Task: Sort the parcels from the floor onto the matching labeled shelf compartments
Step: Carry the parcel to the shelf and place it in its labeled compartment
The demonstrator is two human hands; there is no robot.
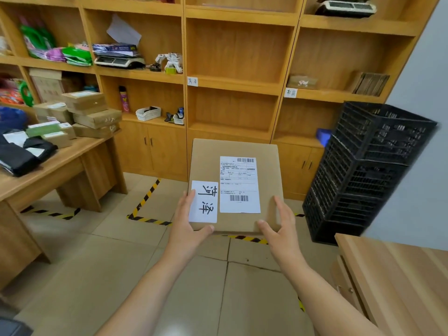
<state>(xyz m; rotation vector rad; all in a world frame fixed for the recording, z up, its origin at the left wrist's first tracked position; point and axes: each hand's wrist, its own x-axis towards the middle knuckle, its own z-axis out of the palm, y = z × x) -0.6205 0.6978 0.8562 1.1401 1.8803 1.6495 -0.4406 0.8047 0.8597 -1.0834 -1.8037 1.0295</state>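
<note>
I hold a flat brown cardboard parcel [208, 161] level in front of me, above the floor. It carries a white shipping label with barcodes and a white slip with two handwritten characters. My left hand [185, 220] grips its near left corner, thumb under the front edge. My right hand [282, 225] grips the near right corner. Ahead stands the wooden shelf unit [232, 89]. A small handwritten label [192, 81] marks one compartment edge, and another label [290, 92] marks the edge further right. The compartments straight ahead hold nothing.
A wooden desk [60, 163] at left carries several boxed parcels [89, 110] and black bags. Stacked black plastic crates [363, 170] stand at right. A wooden counter [397, 275] is at near right. Yellow-black tape [145, 200] marks the tiled floor.
</note>
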